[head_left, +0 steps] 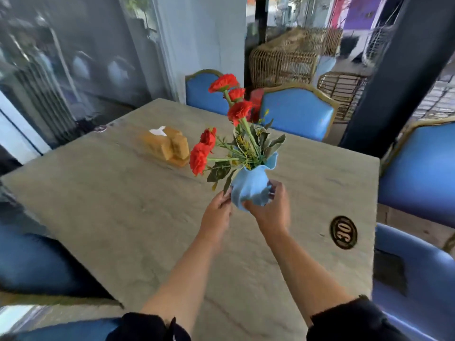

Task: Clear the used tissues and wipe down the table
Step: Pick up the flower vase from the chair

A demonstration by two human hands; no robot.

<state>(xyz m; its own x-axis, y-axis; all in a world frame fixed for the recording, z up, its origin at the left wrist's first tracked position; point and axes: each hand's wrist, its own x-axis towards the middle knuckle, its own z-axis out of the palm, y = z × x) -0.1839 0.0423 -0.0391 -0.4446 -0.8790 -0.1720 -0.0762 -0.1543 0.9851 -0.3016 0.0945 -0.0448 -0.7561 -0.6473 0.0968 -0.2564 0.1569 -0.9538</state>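
A light blue ruffled vase (250, 187) with red flowers (222, 124) and green leaves is held over the middle of the grey stone table (128, 212). My left hand (218, 211) touches the vase's left side. My right hand (269, 209) wraps its lower right side. Whether the vase rests on the table or is lifted I cannot tell. A wooden tissue holder (167, 145) with a white tissue (158, 131) poking from its top stands at the far left of the table. No loose used tissue or wiping cloth is visible.
A round black plaque marked 30 (344, 232) sits near the table's right edge. Blue padded chairs stand at the far side (298, 113), the right (418, 168) and the left (32, 262). Wicker chairs (283, 62) are stacked beyond.
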